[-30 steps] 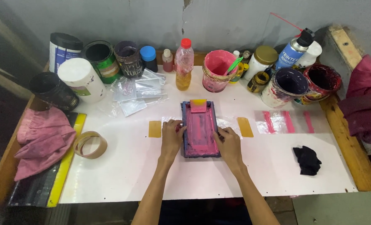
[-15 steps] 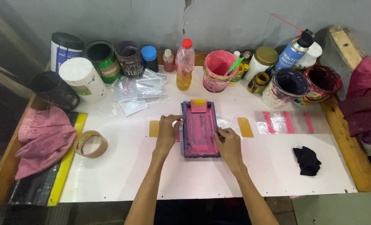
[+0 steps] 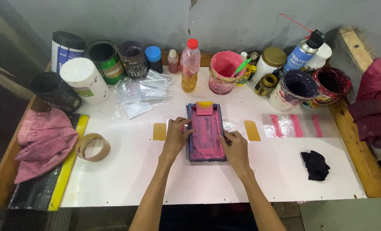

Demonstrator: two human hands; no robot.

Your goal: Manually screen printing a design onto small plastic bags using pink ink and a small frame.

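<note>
A small dark-framed printing screen (image 3: 205,133) covered in pink ink lies flat in the middle of the white tabletop (image 3: 135,175). A small pink squeegee (image 3: 204,109) rests at its far end. My left hand (image 3: 176,137) grips the frame's left edge, fingers curled over the rim. My right hand (image 3: 234,147) presses on the frame's right edge near the front corner. Two tan tape patches (image 3: 159,131) (image 3: 252,130) sit on the table either side of the screen.
Along the back stand ink tubs and cans: a pink bucket (image 3: 223,72), a purple-stained pot (image 3: 294,90), a red pot (image 3: 329,85), a spray can (image 3: 302,52), a bottle (image 3: 190,65). Plastic bags (image 3: 141,92), tape roll (image 3: 93,146), pink cloth (image 3: 45,141), black rag (image 3: 316,164).
My left hand slid up the frame's left edge toward its middle and curled over the rim. My right hand and the screen stayed put.
</note>
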